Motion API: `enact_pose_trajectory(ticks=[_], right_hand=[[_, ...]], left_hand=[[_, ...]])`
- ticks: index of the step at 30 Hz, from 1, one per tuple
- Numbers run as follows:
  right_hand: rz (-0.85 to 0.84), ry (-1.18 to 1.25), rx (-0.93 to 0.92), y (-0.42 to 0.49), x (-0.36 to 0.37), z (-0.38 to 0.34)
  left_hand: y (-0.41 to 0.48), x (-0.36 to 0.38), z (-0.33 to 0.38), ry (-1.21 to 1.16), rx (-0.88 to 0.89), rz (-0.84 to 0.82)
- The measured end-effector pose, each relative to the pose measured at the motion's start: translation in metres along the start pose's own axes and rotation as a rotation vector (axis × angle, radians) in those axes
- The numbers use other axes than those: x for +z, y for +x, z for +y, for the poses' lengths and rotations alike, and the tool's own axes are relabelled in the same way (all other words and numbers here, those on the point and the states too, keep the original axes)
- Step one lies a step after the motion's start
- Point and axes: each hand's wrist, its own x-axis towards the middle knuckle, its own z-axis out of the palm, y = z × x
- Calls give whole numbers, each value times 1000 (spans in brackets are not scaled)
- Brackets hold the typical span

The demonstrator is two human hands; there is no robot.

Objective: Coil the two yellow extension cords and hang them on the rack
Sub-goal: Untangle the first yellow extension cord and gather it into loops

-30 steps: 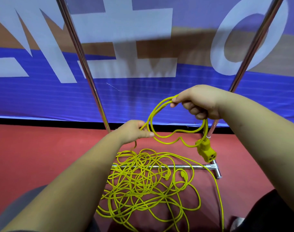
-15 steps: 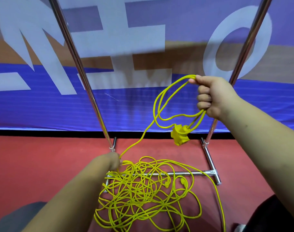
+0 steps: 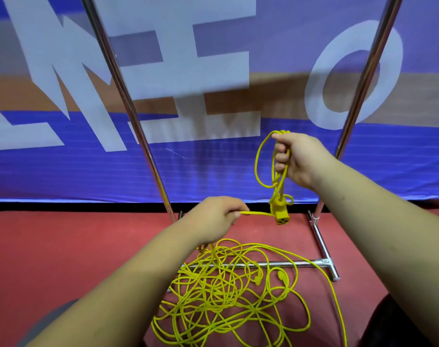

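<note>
Cord (image 3: 263,169) hung in loops from the closed right hand (image 3: 297,160), the left hand (image 3: 214,216) pinching its run above the floor (image 3: 63,246) tangle (image 3: 226,296), which could snag and knot.

Shiny chromed metal rack (image 3: 263,265), matt red carpet (image 3: 63,246)

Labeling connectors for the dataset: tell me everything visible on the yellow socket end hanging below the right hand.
The socket is a blocky yellow plastic-looking cord end with dark slots in its lower face. It hangs in the air, face down and toward the camera, under a few cord loops gripped in the right hand. The left hand pinches a strand running over to it. It hangs clear of the floor pile.
</note>
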Motion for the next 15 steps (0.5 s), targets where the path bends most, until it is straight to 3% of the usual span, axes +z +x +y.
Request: enact_pose_trajectory(ticks=[4,8,12,15], right_hand=[[-71,-169,27,-10,9,15],[-202,-331,111,-23,20,29],[-420,-409,270,-39,32,43],[-415,-523,298,-46,37,48]], left_hand=[[-5,-19,18,30,219,60],[-7,-37,38,-186,141,73],[-12,-44,37,-206,126,184],[-12,-42,24,-246,37,291]])
